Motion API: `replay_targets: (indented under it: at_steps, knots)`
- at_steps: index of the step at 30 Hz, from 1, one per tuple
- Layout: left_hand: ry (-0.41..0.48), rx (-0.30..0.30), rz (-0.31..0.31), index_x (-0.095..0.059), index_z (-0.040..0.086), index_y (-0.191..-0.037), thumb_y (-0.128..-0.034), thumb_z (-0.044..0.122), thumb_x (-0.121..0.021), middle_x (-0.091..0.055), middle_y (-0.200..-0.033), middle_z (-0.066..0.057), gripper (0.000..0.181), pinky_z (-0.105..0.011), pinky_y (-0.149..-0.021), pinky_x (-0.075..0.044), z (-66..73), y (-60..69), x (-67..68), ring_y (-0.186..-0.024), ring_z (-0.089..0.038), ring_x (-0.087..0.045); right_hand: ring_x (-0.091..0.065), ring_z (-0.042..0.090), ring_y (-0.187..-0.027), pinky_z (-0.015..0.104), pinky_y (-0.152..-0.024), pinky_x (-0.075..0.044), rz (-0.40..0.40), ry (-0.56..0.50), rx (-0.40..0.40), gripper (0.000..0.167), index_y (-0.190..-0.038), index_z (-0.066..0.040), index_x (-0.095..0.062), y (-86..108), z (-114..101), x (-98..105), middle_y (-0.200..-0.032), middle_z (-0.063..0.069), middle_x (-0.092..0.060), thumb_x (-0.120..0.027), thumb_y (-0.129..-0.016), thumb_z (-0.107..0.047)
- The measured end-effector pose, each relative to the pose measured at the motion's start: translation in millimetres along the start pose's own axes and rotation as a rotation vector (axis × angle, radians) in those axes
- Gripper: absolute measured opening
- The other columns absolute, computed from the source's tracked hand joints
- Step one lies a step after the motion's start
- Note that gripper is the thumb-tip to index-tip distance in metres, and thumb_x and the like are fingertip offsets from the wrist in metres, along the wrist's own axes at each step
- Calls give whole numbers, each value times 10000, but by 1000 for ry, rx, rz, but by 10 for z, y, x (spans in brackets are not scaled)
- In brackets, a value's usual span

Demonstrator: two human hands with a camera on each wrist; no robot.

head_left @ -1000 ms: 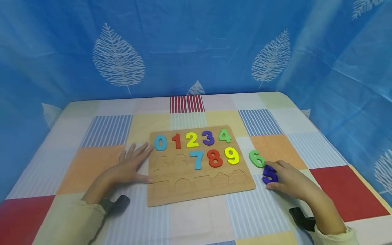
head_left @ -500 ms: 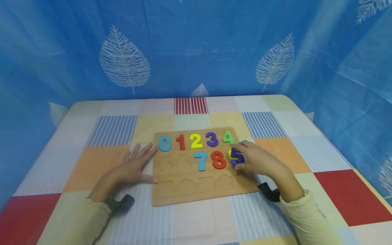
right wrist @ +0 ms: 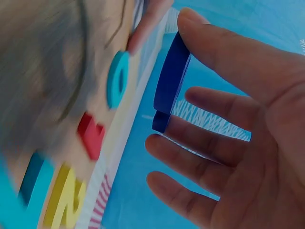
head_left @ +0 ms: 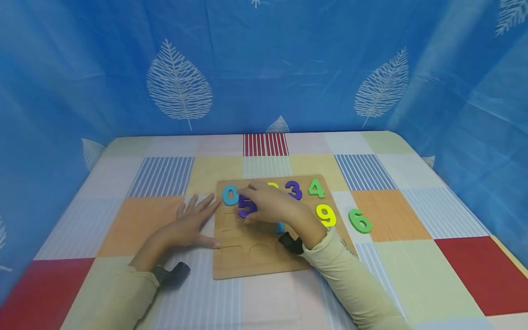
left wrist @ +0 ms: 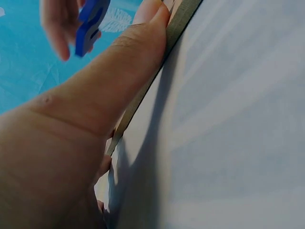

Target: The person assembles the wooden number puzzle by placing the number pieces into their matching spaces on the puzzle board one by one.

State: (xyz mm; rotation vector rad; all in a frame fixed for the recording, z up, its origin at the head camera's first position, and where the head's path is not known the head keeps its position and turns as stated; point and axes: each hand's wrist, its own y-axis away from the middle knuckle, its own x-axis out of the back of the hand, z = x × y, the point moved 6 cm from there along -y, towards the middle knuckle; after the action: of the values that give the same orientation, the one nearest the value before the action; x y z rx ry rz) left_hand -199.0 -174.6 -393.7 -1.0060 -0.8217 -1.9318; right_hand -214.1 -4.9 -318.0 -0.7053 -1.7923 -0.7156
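Above the left part of a wooden number puzzle board, my right hand pinches a purple number 5 between thumb and fingers. The right wrist view shows that 5 held clear of the board, on edge to the camera. My left hand lies with spread, straight fingers at the board's left edge, its thumb touching the edge in the left wrist view. A blue 0, purple 3, green 4 and yellow 9 sit on the board. My right hand and forearm hide other numbers.
A green number 6 lies on the patchwork tablecloth just right of the board. Shallow outlined recesses show along the board's near row. A blue curtain with white leaf prints hangs behind the table.
My right hand has carried the purple 5 leftward from beside the green 6, over the 9, to the board's left part. My left hand stays at the board's edge.
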Motion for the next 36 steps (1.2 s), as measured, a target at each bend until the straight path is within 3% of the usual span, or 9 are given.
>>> replay_targets:
  at_steps: [4, 11, 19, 25, 33, 36]
  knots:
    - [3, -11, -1, -142, 140, -1472, -660, 610, -681, -51, -1533, -166, 1081, -697, -1000, 92, -1, -10, -6, -1340, -508, 108, -515, 180, -1084, 309, -912, -475, -13, -9, 32, 684, -1370, -140, -419, -100, -123, -38, -1232, 80, -508, -702, -783, -348]
    - [4, -7, -13, -134, 160, -1474, -654, 638, -664, -29, -1540, -141, 1087, -680, -1010, 111, 15, -14, -10, -1348, -482, 134, -458, 221, -1236, 374, -975, -443, -102, 20, 18, 703, -1399, -193, -372, -155, -194, -207, -1358, 92, -441, -677, -797, -388]
    - [8, 4, -12, -148, 156, -1472, -658, 630, -670, -44, -1539, -144, 1077, -685, -1006, 110, 4, -10, -22, -1350, -480, 135, -481, 202, -1174, 358, -942, -467, -125, 53, 28, 669, -1363, -197, -421, -191, -262, -346, -1316, 80, -468, -685, -784, -404]
    - [-1, 35, -15, -149, 181, -1473, -639, 657, -664, -48, -1545, -119, 1090, -670, -1019, 114, 2, -24, -37, -1361, -456, 139, -501, 194, -1113, 351, -908, -483, -122, 107, 47, 551, -1269, -229, -508, -193, -297, -412, -1247, 45, -513, -695, -778, -397]
    - [8, 31, -18, -157, 156, -1471, -650, 634, -673, -47, -1539, -148, 1081, -673, -1013, 123, 11, -14, -43, -1353, -474, 135, -450, 216, -1228, 365, -1007, -410, -91, 25, 55, 664, -1357, -166, -433, -106, -212, -366, -1335, 77, -468, -707, -780, -351]
    - [6, 35, -13, -159, 159, -1471, -653, 634, -672, -49, -1539, -147, 1076, -668, -1017, 124, 11, -11, -38, -1355, -472, 130, -486, 199, -1168, 344, -987, -427, -60, 11, 61, 656, -1352, -142, -444, -41, -153, -323, -1292, 69, -499, -710, -782, -330]
